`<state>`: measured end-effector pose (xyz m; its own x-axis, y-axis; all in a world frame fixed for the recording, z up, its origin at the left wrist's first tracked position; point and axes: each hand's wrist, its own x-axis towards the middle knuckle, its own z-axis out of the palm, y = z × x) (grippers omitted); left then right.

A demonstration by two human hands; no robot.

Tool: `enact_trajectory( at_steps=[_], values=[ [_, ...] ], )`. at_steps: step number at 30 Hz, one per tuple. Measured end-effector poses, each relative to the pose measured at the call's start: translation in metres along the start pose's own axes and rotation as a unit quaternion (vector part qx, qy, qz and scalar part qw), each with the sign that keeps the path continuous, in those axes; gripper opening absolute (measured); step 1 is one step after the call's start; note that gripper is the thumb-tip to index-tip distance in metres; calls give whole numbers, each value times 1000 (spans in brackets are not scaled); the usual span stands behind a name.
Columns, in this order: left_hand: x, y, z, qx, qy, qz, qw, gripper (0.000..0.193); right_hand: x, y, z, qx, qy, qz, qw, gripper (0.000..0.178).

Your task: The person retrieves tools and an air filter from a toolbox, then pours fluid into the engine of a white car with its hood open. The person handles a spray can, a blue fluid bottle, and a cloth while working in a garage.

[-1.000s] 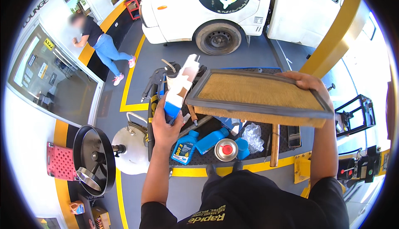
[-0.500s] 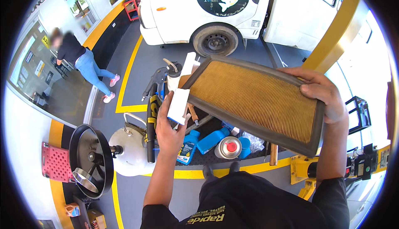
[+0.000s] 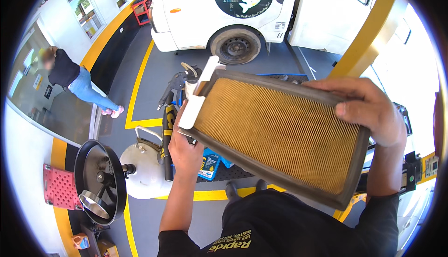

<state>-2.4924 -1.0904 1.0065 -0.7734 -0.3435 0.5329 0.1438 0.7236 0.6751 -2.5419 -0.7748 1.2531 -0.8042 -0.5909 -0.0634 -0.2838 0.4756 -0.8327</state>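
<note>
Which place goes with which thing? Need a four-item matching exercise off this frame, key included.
1. tan pleated rectangular filter with dark rim
2. white cardboard box
3. round black pan
4. white boxy van

A. left of the silver dome-topped tank
B. gripped at its right end by the right hand
C. at the top of the picture
D. in the left hand

Pairs: 1-B, 2-D, 3-A, 4-C

Right hand holds filter, seemingly touching white carton.
</note>
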Motion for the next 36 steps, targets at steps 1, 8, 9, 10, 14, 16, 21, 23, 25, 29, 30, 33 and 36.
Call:
enact_trajectory(
  at_steps=[1,8,9,10,14,16,21,23,25,29,30,33,36],
  values=[
    [0,0,-2,-2,-30,-44,999,66,1,-3,-5,-15,-15,9,1000,65],
    [1,2,-9,-90,-69,60,992,67,49,3,-45,-29,-53,16,998,49],
    [2,1,-10,-92,-78,60,991,67,58,7,-48,24,-42,37,998,46],
    [3,1,-10,-95,-86,60,990,67,66,8,-51,15,-24,34,999,41],
    [9,-3,-13,-40,-120,70,989,68,94,5,-45,-7,-14,-10,1000,52],
    [12,-7,-14,5,-143,5,990,70,101,-4,-43,-8,10,21,1000,50],
    [17,-18,-16,-24,-107,-27,994,77,108,-17,-43,207,-27,56,976,33],
    [17,-21,-13,-60,-90,-31,994,75,106,-13,-41,217,-41,20,975,33],
    [17,-23,-10,-44,-53,-52,996,73,105,-8,-36,271,-42,53,960,33],
    [19,-23,-3,-48,-2,-5,999,72,106,-6,-33,309,-70,59,947,34],
    [19,-22,-2,-46,-8,-30,998,73,106,-8,-34,276,-43,59,958,34],
    [21,-19,2,-65,-26,-45,997,73,102,-15,-40,207,11,54,977,34],
    [26,-16,2,-46,-4,-36,998,72,95,-24,-46,196,-8,21,980,35]
  ],
)
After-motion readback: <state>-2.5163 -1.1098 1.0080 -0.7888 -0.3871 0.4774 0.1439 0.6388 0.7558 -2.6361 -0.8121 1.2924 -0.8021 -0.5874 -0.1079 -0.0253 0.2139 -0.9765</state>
